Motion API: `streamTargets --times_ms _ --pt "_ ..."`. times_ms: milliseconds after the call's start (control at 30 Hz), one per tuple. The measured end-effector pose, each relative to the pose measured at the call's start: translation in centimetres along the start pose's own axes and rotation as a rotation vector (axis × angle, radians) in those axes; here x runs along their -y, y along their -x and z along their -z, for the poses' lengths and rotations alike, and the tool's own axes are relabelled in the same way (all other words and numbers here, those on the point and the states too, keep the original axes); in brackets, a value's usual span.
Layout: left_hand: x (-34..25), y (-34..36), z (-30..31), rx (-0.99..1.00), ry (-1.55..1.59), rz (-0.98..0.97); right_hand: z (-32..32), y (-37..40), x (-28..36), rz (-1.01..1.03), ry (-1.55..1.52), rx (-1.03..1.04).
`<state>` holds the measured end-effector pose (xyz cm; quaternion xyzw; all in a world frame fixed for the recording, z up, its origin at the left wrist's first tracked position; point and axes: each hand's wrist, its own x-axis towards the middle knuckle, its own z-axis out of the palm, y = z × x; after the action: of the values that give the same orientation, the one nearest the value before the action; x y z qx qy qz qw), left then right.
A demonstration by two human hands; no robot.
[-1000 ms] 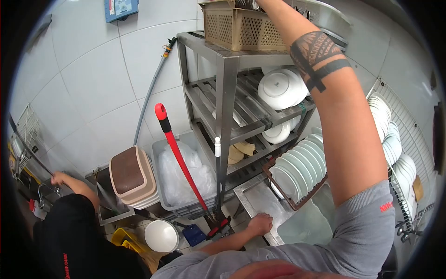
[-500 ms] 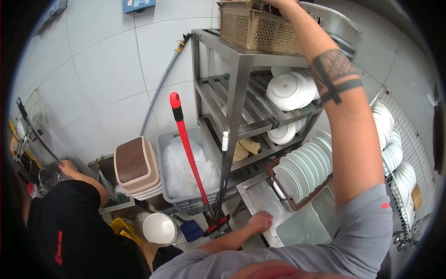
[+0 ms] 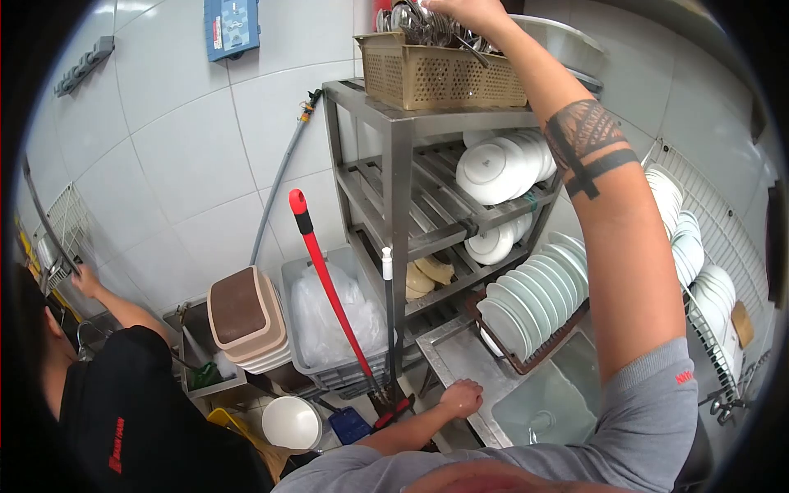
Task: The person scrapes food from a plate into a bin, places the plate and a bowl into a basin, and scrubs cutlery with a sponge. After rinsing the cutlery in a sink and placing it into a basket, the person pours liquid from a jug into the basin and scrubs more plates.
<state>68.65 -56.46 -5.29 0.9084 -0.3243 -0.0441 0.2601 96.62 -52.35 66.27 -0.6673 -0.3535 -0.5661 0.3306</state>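
Observation:
My right hand [image 3: 470, 10] is raised to the top shelf at the upper edge of the view, closed around metal cutlery [image 3: 415, 23] above a tan perforated basket [image 3: 444, 80]. Its fingertips are partly cut off by the frame. One metal utensil handle leans over the basket's side. Lower down, my left hand [image 3: 462, 398] is loosely closed beside the rim of a steel sink [image 3: 448, 361], with nothing visible in it. Several pale plates [image 3: 534, 292] stand upright in a brown rack [image 3: 526, 361] over the sink.
A steel shelf unit [image 3: 398, 189] holds white plates [image 3: 491, 171]. In front stand a red-handled pole [image 3: 325, 279], a grey crate [image 3: 341, 370] with plastic bags and a white bucket [image 3: 292, 423]. A co-worker in black [image 3: 140, 394] works at the left. A wire rack [image 3: 708, 345] holds dishes at the right.
The view has tilted upward, showing more of the basket, its cutlery and my right hand. My left hand stays by the sink. The co-worker's arm has moved slightly left.

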Motion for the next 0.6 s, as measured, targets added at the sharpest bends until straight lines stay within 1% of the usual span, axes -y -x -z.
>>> streamTargets --times_ms 33,67,100,133,167,233,267,300,333,367,400,467,500,567,600 --pt "-0.1 0.0 -0.2 0.000 -0.002 0.006 0.5 -1.5 0.0 -0.246 -0.133 0.472" --pt "-0.2 0.1 -0.3 0.008 0.000 0.005 -0.5 -2.4 -2.1 -0.255 -0.131 0.472" --pt "-0.1 0.1 -0.2 -0.006 0.001 -0.002 -2.1 -2.7 -4.8 -0.046 -0.008 0.436" --pt "0.0 0.1 -0.2 -0.023 0.001 -0.009 -1.6 -2.7 -3.8 -0.085 0.025 0.430" --pt "0.1 0.1 -0.3 -0.021 -0.001 -0.011 -0.1 -1.8 -2.4 -0.097 0.042 0.346" --pt "0.1 0.1 -0.5 -0.066 0.007 -0.026 2.3 0.6 -0.5 -0.056 0.089 0.127" --pt "0.1 0.2 -0.5 -0.066 0.009 -0.028 3.2 2.0 -0.4 -0.042 0.129 0.048" --pt "0.0 0.3 -0.2 -0.055 0.010 -0.033 3.6 3.5 -0.7 -0.048 0.202 0.028" --pt "0.0 0.2 0.1 -0.046 0.008 -0.038 3.7 5.1 -0.9 -0.076 0.293 0.088" --pt "0.0 0.1 -0.1 -0.048 0.006 -0.043 3.7 6.1 -2.0 -0.083 0.473 0.213" --pt "0.1 0.1 -0.2 -0.056 0.006 -0.038 3.6 6.9 -1.5 -0.173 0.524 0.395" --pt "0.1 0.0 -0.4 -0.063 0.008 -0.036 3.2 7.3 -1.0 -0.202 0.566 0.485" --pt "0.1 0.0 -0.3 -0.042 0.009 -0.028 2.7 6.6 -1.7 -0.201 0.566 0.485" --pt "0.2 0.1 -0.3 -0.018 0.014 -0.016 1.2 4.6 -3.1 -0.131 0.600 0.463" --pt "0.2 0.1 -0.3 -0.020 0.007 -0.020 0.8 4.1 -2.8 -0.060 0.567 0.390"
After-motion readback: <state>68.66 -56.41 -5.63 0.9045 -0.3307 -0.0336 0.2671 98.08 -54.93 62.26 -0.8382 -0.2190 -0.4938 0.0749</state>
